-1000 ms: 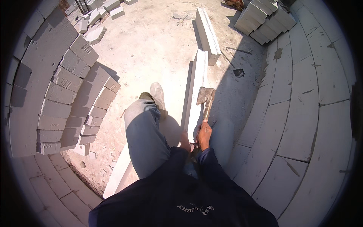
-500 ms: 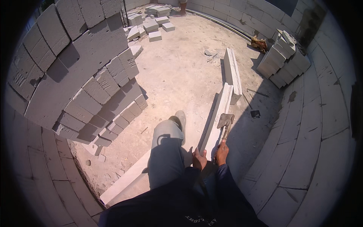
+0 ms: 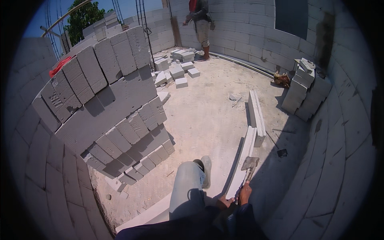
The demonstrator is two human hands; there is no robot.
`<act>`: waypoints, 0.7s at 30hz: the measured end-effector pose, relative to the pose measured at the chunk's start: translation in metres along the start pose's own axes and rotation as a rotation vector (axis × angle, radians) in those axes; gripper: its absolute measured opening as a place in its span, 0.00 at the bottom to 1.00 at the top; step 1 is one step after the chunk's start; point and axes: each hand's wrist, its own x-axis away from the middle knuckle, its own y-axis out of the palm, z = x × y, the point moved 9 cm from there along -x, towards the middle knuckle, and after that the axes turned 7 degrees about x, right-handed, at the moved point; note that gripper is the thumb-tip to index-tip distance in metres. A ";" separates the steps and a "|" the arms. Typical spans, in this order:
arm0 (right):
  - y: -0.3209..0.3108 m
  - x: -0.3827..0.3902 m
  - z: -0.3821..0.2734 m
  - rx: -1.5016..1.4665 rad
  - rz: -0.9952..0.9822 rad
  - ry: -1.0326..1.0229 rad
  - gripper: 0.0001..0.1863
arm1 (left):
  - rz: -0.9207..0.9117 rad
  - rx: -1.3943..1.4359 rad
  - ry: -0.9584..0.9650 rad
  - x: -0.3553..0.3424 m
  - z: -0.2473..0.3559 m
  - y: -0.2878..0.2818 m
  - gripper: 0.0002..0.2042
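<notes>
My right hand [image 3: 245, 193] grips the short handle of a hatchet [image 3: 250, 163], its broad metal head lying over the right edge of a long pale block [image 3: 245, 148]. The block stands on its narrow edge, pointing away from me. My left hand [image 3: 225, 202] is closed on the near end of this block, with some fingers hidden in shadow. A second narrow block [image 3: 256, 116] stands just beyond, close to the first one's far end. My bent leg is left of my hands.
Stacked blocks [image 3: 108, 96] rise at the left, with a red cloth [image 3: 61, 66] on top. Loose blocks [image 3: 177, 72] lie at the back, near a standing person [image 3: 201, 28]. Another block pile [image 3: 300, 92] leans by the right wall. A thin-handled tool [image 3: 281, 153] lies in shadow.
The view has tilted up, bringing the standing person and the wall tops into sight. My hands stay at the block's near end, the hatchet still in my right hand.
</notes>
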 end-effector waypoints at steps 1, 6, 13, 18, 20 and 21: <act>-0.009 -0.003 -0.003 -0.002 0.011 -0.010 0.34 | -0.024 0.019 0.050 0.003 0.015 0.006 0.35; -0.007 -0.008 0.012 -0.063 -0.005 0.084 0.34 | -0.011 0.003 0.177 0.011 0.014 0.003 0.34; -0.007 -0.004 0.011 -0.126 -0.025 0.129 0.31 | 0.117 -0.123 0.134 0.008 0.006 0.000 0.32; -0.005 -0.005 0.016 -0.137 -0.041 0.148 0.32 | 0.138 -0.094 0.085 -0.003 -0.008 -0.002 0.34; -0.007 -0.004 0.018 -0.136 -0.046 0.155 0.31 | 0.127 -0.076 0.066 -0.005 -0.014 0.001 0.35; 0.000 -0.004 0.019 -0.141 -0.065 0.153 0.32 | 0.145 -0.074 0.073 -0.011 -0.023 -0.003 0.35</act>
